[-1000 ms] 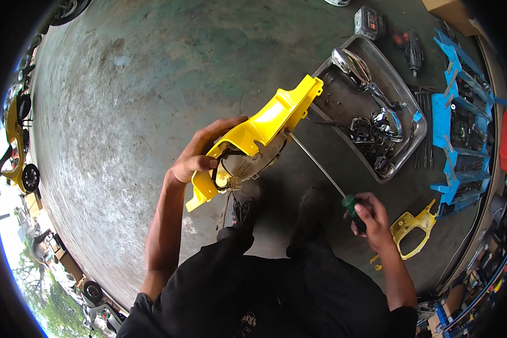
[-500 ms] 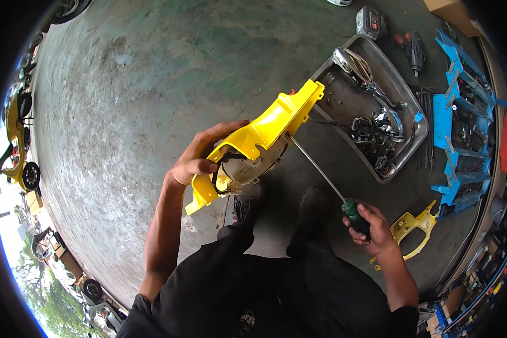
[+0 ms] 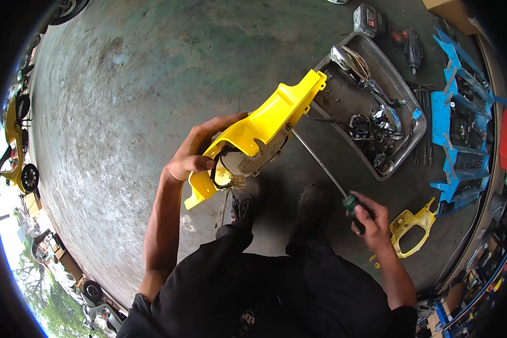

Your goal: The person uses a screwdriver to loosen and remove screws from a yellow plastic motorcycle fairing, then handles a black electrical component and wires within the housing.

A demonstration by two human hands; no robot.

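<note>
My left hand (image 3: pixel 196 151) grips the left end of a glossy yellow plastic cover (image 3: pixel 273 110), tilted up to the right above the floor. Its thumb presses on the near side while the other fingers go behind. Set into the cover is a pale lamp unit (image 3: pixel 253 160), with dark wires and a small connector (image 3: pixel 239 181) hanging at the lower left. My right hand (image 3: pixel 372 219) is wrapped round the green handle of a long screwdriver (image 3: pixel 321 163). The screwdriver's tip meets the cover's underside beside the lamp unit; the exact contact point is hidden.
At the right, a metal tray (image 3: pixel 397 84) holds a chrome mirror (image 3: pixel 349 61) and several small parts. Beyond it lie a cordless impact driver (image 3: pixel 413 50) and a battery (image 3: pixel 368 20). A blue toolbox (image 3: pixel 442 115) stands further right. A second yellow frame (image 3: pixel 414 232) lies near my right forearm.
The cover's right end has risen slightly, with the screwdriver tip staying at its underside. My right hand has turned on the handle and its fingers have shifted.
</note>
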